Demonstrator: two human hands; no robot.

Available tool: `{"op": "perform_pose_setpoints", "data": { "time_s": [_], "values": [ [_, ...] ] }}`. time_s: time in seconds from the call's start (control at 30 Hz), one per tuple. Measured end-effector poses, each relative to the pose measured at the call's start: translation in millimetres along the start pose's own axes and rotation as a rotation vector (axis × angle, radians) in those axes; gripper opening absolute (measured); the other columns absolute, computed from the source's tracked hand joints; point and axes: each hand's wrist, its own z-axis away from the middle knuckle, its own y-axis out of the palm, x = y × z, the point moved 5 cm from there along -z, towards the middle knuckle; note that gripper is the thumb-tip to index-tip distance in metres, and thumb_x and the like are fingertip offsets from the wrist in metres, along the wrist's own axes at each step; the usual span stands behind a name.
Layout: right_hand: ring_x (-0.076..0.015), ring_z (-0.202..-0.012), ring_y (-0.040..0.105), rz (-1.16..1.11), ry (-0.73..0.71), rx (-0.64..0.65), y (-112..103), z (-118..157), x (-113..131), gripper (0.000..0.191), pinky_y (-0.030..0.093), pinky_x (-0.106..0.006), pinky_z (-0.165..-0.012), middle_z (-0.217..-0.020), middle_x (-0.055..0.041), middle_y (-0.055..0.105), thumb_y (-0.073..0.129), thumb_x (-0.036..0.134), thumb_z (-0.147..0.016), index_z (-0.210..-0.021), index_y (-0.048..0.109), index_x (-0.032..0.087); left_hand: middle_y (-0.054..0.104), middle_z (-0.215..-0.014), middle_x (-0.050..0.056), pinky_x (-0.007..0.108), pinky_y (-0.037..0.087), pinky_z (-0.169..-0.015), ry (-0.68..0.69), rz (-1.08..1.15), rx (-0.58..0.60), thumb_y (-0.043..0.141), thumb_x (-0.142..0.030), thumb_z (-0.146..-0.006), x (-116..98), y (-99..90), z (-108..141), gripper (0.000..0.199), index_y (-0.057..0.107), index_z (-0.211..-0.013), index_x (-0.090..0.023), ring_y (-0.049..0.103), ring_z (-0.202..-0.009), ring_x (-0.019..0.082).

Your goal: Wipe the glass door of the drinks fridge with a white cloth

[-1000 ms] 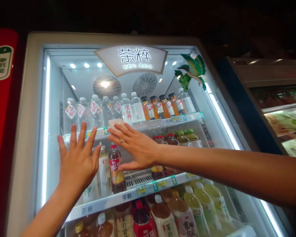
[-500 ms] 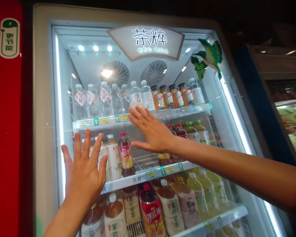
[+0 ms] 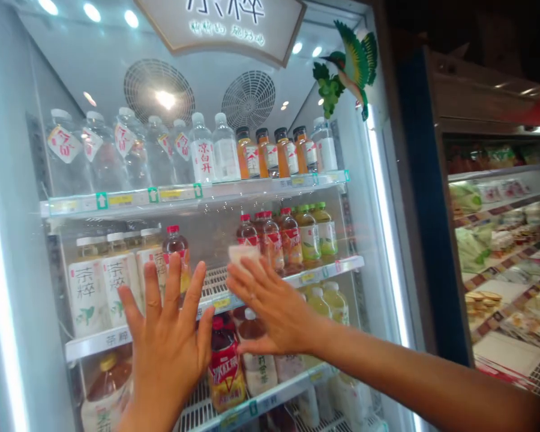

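Note:
My right hand (image 3: 274, 309) lies flattened in front of the fridge's glass, with a small white folded cloth or tissue (image 3: 243, 253) under its fingertips. The palm hides part of that white piece, so its exact kind is unclear. Fingers spread wide, my left hand (image 3: 168, 336) is held up to the left with nothing in it and seems to rest against the glass. Behind the hands stand a red-capped iced tea bottle (image 3: 227, 372) on the lower shelf and white-labelled tea bottles (image 3: 84, 291) on the middle shelf.
Clear water bottles (image 3: 202, 150) and black-capped amber bottles (image 3: 264, 155) line the upper shelf (image 3: 234, 191). A bird decoration (image 3: 353, 69) is at the upper right of the glass. Farther right is a chilled case (image 3: 499, 240) with packed food.
The view has shifted closer to the fridge. My right hand, with the white piece, has gone from the upper shelf's level down to the middle shelf's. My left hand stays spread.

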Motion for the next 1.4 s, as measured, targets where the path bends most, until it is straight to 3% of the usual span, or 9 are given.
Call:
{"op": "perform_pose_setpoints", "data": {
  "time_s": [0.2, 0.37, 0.53, 0.67, 0.9, 1.07, 1.2, 1.27, 1.4],
  "values": [
    [-0.0359, -0.159, -0.001, 0.014, 0.292, -0.140, -6, 65, -39, 0.112, 0.017, -0.070, -0.125, -0.172, -0.0115, 0.007, 0.045, 0.081, -0.089, -0.164, -0.011, 0.020, -0.010, -0.172, -0.002, 0.067, -0.008, -0.126, -0.051, 0.007, 0.048, 0.049, -0.034, -0.098, -65, 21.0, -1, 0.080, 0.002, -0.162, -0.039, -0.015, -0.159, 0.028],
    [-0.0292, -0.160, 0.000, -0.015, 0.093, -0.051, -10, 106, -60, 0.109, 0.020, -0.059, -0.129, -0.172, -0.0076, 0.008, 0.043, 0.080, -0.091, -0.165, -0.006, 0.017, -0.012, -0.171, -0.002, 0.071, -0.006, -0.125, -0.091, 0.018, 0.080, 0.049, -0.033, -0.098, -113, 46.7, -11, 0.081, -0.001, -0.162, -0.039, -0.014, -0.158, 0.032],
    [-0.0379, -0.158, -0.004, 0.015, 0.404, -0.197, -27, 156, -110, 0.106, 0.014, -0.073, -0.124, -0.172, -0.0066, -0.010, 0.041, 0.078, -0.092, -0.164, -0.013, 0.023, -0.011, -0.172, -0.001, 0.069, -0.006, -0.125, -0.092, 0.024, 0.088, 0.050, -0.036, -0.098, -150, 66.5, -22, 0.081, 0.000, -0.162, -0.038, -0.017, -0.158, 0.030],
    [-0.0329, -0.159, -0.001, -0.021, 0.148, -0.047, -19, 185, -105, 0.110, 0.020, -0.062, -0.128, -0.173, -0.0079, 0.004, 0.044, 0.082, -0.089, -0.165, -0.004, 0.018, -0.007, -0.172, -0.001, 0.068, -0.006, -0.126, -0.049, 0.047, 0.120, 0.049, -0.037, -0.099, -170, 79.6, -27, 0.078, 0.002, -0.162, -0.040, -0.013, -0.158, 0.029],
    [-0.0348, -0.159, -0.006, 0.112, 0.434, -0.182, -52, 180, -167, 0.096, 0.012, -0.066, -0.127, -0.172, -0.0059, -0.014, 0.029, 0.074, -0.098, -0.162, -0.016, 0.019, 0.002, -0.172, 0.001, 0.061, -0.011, -0.127, 0.018, 0.027, 0.040, 0.050, -0.037, -0.099, -176, 88.3, -37, 0.073, 0.014, -0.162, -0.035, -0.008, -0.160, 0.028],
    [-0.0302, -0.160, -0.002, 0.065, 0.057, -0.022, -44, 159, -141, 0.106, 0.017, -0.056, -0.130, -0.173, -0.0072, 0.000, 0.033, 0.082, -0.093, -0.164, -0.009, 0.015, 0.006, -0.172, 0.002, 0.059, -0.011, -0.127, 0.033, 0.012, 0.000, 0.051, -0.036, -0.100, -171, 87.9, -40, 0.069, 0.021, -0.161, -0.031, -0.006, -0.160, 0.028],
    [-0.0329, -0.159, -0.006, 0.127, 0.361, -0.137, -52, 152, -160, 0.095, 0.012, -0.062, -0.128, -0.173, -0.0080, -0.008, 0.029, 0.073, -0.099, -0.162, -0.017, 0.020, 0.004, -0.173, 0.001, 0.058, -0.010, -0.127, 0.016, 0.002, -0.002, 0.050, -0.036, -0.100, -160, 82.4, -35, 0.067, 0.022, -0.161, -0.031, -0.007, -0.160, 0.027],
    [-0.0352, -0.159, -0.008, 0.121, 0.405, -0.152, -47, 148, -145, 0.097, 0.009, -0.064, -0.128, -0.172, -0.0095, -0.011, 0.027, 0.075, -0.098, -0.162, -0.018, 0.017, 0.001, -0.173, 0.000, 0.057, -0.011, -0.127, 0.019, -0.005, -0.002, 0.049, -0.037, -0.100, -154, 79.4, -32, 0.067, 0.022, -0.161, -0.032, -0.009, -0.160, 0.027],
    [-0.0305, -0.160, 0.000, 0.056, 0.066, -0.004, -19, 144, -79, 0.104, 0.018, -0.055, -0.130, -0.173, -0.0082, 0.004, 0.031, 0.080, -0.094, -0.164, -0.005, 0.013, 0.002, -0.173, 0.000, 0.058, -0.012, -0.127, 0.026, -0.028, 0.008, 0.050, -0.038, -0.100, -135, 71.4, -19, 0.067, 0.022, -0.161, -0.031, -0.008, -0.160, 0.027]
  ]
}}
